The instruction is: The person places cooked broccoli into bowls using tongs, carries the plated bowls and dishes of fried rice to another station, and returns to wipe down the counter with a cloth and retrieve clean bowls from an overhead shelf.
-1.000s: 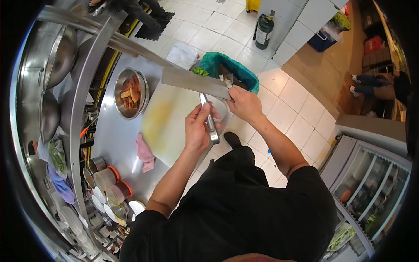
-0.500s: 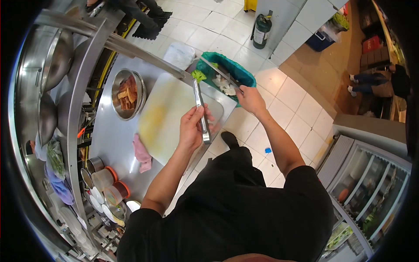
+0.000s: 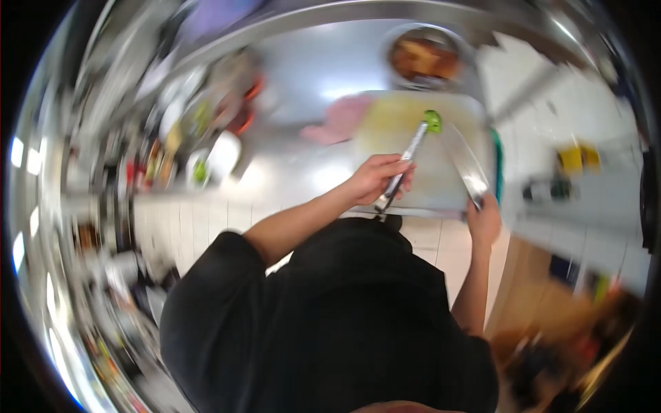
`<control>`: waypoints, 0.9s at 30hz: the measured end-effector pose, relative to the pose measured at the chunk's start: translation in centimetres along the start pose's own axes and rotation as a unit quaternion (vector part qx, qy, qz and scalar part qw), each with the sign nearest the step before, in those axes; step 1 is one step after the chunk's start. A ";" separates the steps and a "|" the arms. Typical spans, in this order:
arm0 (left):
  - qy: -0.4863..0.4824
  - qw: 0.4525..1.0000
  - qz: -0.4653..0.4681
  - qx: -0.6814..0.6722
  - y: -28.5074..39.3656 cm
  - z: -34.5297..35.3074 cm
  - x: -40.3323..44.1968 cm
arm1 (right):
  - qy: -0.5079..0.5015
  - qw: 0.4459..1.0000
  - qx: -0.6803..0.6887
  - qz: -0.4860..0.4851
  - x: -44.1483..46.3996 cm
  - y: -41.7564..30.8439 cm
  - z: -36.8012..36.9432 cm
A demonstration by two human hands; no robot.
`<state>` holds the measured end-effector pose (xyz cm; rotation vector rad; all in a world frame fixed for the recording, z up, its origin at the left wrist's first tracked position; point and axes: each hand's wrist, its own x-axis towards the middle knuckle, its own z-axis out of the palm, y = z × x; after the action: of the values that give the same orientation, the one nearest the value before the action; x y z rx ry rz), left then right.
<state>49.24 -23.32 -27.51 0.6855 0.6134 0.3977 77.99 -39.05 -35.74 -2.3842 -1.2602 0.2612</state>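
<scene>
- Currently, the left hand [image 3: 381,180] is closed round metal tongs [image 3: 415,144], over the near part of the cutting board [image 3: 377,141]; a green leafy piece [image 3: 432,122] sits at their far tips, over the far part of the board, seemingly pinched, though blur hides the grip
- The right hand [image 3: 485,219] is wrapped round the handle of a broad knife [image 3: 467,164], just beyond the board's near right corner; the blade reaches far and leftward over the board, its tip near the leafy piece
- The likeliest trouble is a clash of metal, since tongs and blade converge at their far ends; a small swing of either wrist could knock the leafy piece loose
- A slackened squeeze on the tongs could also drop it; a damp leaf would slip easily
- The knife could nick the left fingers if the hands drew together, as its bare edge has no guard
- The pink cloth [image 3: 337,124] lies against the board's left side; a shifting board could bunch it
- The bowl [image 3: 394,67] of browned pieces [image 3: 427,60] is beyond the board at far right; a wide reach could bump it
- No brand, label or writing is readable; the surroundings are smeared by motion blur
</scene>
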 end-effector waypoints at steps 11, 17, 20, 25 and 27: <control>0.437 0.834 0.303 -0.149 1.3 -26.3 -27.5 | 0.036 0.953 -0.148 -0.264 1.7 -15.4 4.5; 0.452 0.796 0.308 -0.260 2.3 -39.1 -37.2 | -0.119 0.910 -0.007 -0.398 -5.2 -34.1 10.2; 0.428 0.808 0.262 -0.310 2.0 -41.7 -39.9 | -0.192 0.882 0.027 -0.429 -11.6 -44.0 12.8; 0.371 0.844 0.216 -0.322 3.5 -38.1 -44.7 | -0.366 0.851 0.127 -0.354 -20.0 -54.0 16.6; 0.381 0.841 0.181 -0.339 3.7 -36.3 -45.1 | -0.445 0.838 0.157 -0.274 -22.5 -57.0 17.9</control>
<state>-8.56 -27.61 -29.55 -0.0897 1.0187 1.2097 16.53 -24.26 -26.57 -1.5035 -2.0146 1.3719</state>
